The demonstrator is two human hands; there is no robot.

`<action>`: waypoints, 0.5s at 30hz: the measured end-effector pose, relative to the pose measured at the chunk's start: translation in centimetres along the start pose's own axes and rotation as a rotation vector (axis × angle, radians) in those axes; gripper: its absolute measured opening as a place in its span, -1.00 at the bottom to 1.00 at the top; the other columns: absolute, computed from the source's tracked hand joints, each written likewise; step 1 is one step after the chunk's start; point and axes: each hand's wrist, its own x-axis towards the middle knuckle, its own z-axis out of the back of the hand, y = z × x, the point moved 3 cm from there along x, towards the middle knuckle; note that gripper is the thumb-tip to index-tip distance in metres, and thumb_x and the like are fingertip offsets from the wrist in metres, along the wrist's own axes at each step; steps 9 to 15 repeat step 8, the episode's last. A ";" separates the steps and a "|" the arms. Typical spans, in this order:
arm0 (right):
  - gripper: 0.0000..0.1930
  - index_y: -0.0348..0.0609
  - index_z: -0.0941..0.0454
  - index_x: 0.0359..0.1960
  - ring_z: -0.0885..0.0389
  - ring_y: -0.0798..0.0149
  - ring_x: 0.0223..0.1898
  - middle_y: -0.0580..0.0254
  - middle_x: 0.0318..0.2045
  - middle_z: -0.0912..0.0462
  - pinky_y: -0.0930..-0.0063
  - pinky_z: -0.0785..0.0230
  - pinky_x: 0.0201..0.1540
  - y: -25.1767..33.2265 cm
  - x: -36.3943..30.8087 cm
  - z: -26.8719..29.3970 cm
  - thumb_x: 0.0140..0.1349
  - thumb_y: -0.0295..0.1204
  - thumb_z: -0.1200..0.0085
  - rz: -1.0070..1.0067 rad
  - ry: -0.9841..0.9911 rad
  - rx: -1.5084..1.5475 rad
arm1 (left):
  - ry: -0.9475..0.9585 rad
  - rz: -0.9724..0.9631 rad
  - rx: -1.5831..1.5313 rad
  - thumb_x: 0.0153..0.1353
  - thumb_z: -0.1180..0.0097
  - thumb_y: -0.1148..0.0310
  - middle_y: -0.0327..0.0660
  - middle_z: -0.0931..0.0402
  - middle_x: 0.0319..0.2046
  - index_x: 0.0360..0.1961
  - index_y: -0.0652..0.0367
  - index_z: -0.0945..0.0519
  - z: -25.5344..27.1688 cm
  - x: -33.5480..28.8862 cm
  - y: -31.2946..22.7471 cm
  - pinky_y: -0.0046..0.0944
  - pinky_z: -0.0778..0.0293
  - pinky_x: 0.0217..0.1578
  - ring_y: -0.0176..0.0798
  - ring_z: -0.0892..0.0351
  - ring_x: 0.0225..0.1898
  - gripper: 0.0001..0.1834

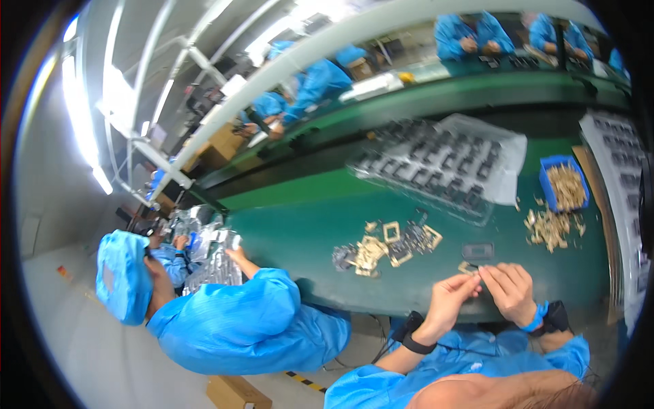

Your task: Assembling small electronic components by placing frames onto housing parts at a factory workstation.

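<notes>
My left hand (pixel 447 303) and my right hand (pixel 509 292) meet over the near edge of the green table, fingertips pinched together. Between them shows a small piece with a pale and a dark part (pixel 469 268), too small to name. Just beyond the fingers, a dark rectangular frame (pixel 477 251) lies flat. Left of it spreads a loose heap of cream-coloured frames (pixel 371 255) mixed with dark small parts (pixel 415 236). On the right, a pile of small tan pieces (pixel 550 230) lies in front of a blue bin (pixel 546 180) filled with similar pieces.
Clear plastic trays of dark parts (pixel 436 163) lie beyond the heap. Another parts tray (pixel 618 153) and a cardboard edge (pixel 594 204) border the right side. At my left, a co-worker in blue (pixel 231 320) reaches onto the table. Other people work across the green line (pixel 402 102).
</notes>
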 end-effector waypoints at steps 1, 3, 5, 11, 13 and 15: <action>-0.62 -0.37 -0.66 -0.11 -0.65 0.12 -0.24 0.06 -0.21 -0.70 0.28 -0.47 -0.28 0.2 -0.1 0.0 0.01 -0.44 -0.14 -0.013 -0.002 -0.010 | -0.008 0.018 -0.016 0.34 -0.20 0.53 -0.16 -0.68 -0.21 -0.07 0.38 -0.67 0.1 -0.4 0.4 -0.38 -0.58 -0.15 -0.36 -0.64 -0.22 -0.81; -0.60 -0.37 -0.67 -0.11 -0.65 0.13 -0.24 0.07 -0.20 -0.70 0.29 -0.48 -0.27 0.6 -0.8 -0.3 -0.01 -0.44 -0.14 -0.015 0.005 -0.033 | -0.028 0.068 -0.038 0.34 -0.18 0.55 -0.14 -0.67 -0.22 -0.08 0.38 -0.66 0.2 -1.1 0.9 -0.38 -0.58 -0.15 -0.35 -0.64 -0.22 -0.83; -0.59 -0.35 -0.68 -0.10 -0.66 0.13 -0.23 0.10 -0.19 -0.70 0.31 -0.48 -0.25 1.0 -1.7 -0.4 -0.04 -0.44 -0.15 -0.032 0.002 -0.044 | -0.030 0.073 -0.048 0.34 -0.18 0.55 -0.14 -0.67 -0.24 -0.10 0.38 -0.66 0.2 -1.6 1.1 -0.36 -0.58 -0.14 -0.33 -0.64 -0.23 -0.85; -0.57 -0.32 -0.68 -0.08 -0.66 0.13 -0.22 0.12 -0.19 -0.70 0.31 -0.49 -0.25 2.1 -3.9 0.3 -0.05 -0.44 -0.16 -0.130 0.106 0.034 | -0.048 0.076 0.037 0.36 -0.14 0.51 -0.12 -0.66 -0.28 -0.16 0.36 -0.65 0.8 -2.0 0.8 -0.35 -0.55 -0.18 -0.30 -0.63 -0.26 -0.87; -0.57 -0.32 -0.68 -0.08 -0.66 0.13 -0.22 0.12 -0.19 -0.70 0.31 -0.49 -0.25 2.1 -3.9 0.3 -0.05 -0.44 -0.16 -0.130 0.106 0.034 | -0.048 0.076 0.037 0.36 -0.14 0.51 -0.12 -0.66 -0.28 -0.16 0.36 -0.65 0.8 -2.0 0.8 -0.35 -0.55 -0.18 -0.30 -0.63 -0.26 -0.87; -0.57 -0.32 -0.68 -0.08 -0.66 0.13 -0.22 0.12 -0.19 -0.70 0.31 -0.49 -0.25 2.1 -3.9 0.3 -0.05 -0.44 -0.16 -0.130 0.106 0.034 | -0.048 0.076 0.037 0.36 -0.14 0.51 -0.12 -0.66 -0.28 -0.16 0.36 -0.65 0.8 -2.0 0.8 -0.35 -0.55 -0.18 -0.30 -0.63 -0.26 -0.87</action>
